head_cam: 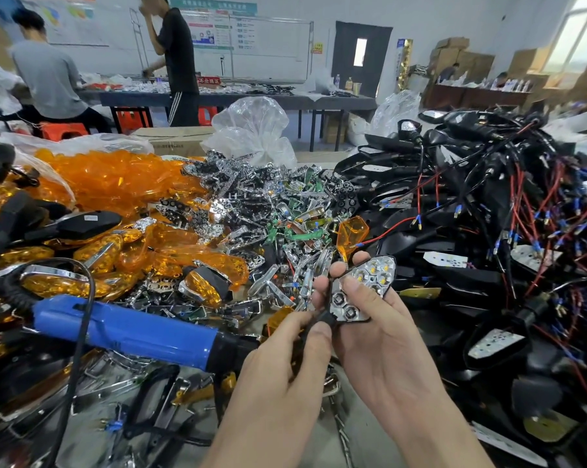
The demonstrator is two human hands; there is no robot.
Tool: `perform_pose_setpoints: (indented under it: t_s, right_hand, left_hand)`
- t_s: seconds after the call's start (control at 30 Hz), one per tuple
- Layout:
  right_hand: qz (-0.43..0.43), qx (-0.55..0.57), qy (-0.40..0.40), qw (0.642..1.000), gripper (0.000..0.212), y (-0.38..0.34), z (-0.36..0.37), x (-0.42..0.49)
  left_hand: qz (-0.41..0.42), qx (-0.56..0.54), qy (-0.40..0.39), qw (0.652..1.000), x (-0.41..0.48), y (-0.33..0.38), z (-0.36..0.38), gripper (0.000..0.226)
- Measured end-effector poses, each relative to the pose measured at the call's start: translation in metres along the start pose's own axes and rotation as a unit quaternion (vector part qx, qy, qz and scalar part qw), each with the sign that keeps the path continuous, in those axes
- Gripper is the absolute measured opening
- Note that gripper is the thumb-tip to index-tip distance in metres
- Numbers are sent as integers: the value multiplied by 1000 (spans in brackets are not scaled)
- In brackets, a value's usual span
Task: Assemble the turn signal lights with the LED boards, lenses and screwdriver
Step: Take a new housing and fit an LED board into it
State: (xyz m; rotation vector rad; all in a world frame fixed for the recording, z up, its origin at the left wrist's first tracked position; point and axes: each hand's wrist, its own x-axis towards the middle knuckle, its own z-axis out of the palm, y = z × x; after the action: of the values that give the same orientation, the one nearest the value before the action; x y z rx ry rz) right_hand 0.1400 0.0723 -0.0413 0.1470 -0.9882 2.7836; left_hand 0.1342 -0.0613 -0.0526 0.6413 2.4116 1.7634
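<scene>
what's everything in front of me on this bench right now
light: one, black with silver reflector, held in both hands
lens: one, orange, upright just behind the light
screwdriver: one, blue, lying left of the hands
lens pile: many, orange, far left
reflector pile: many, silver, centre
housing pile: many, black with red wires, right
bag: one, clear, behind the piles
left hand: pinches the light's stem
right hand: holds the light's body

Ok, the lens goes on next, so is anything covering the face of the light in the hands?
Yes: the right hand has its thumb lying across the middle of the light; the rest of its face is bare.
</scene>
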Motion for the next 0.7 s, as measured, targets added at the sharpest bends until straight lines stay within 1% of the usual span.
perform_pose_setpoints:
  t_s: [0.1, 0.27, 0.47, 0.57, 0.7]
  right_hand:
    - [-2, 4, -1, 1000, 21, -1, 0, 0]
    - [-4, -10, -1, 1000, 23, -1, 0, 1]
    - [-11, -8, 3, 1000, 25, 0, -1, 2]
    - [-12, 19, 13, 1000, 25, -2, -2, 4]
    - [1, 84, 18, 996, 16, -7, -3, 5]
  left_hand:
    - [-2, -8, -4, 1000, 0, 0, 0, 22]
    - [-11, -16, 7, 1000, 0, 1, 1, 16]
    - [-7, -23, -6, 1000, 2, 0, -2, 21]
    - [5, 2, -8, 1000, 0, -1, -4, 22]
    - [10, 30, -11, 999, 1, -2, -5, 18]
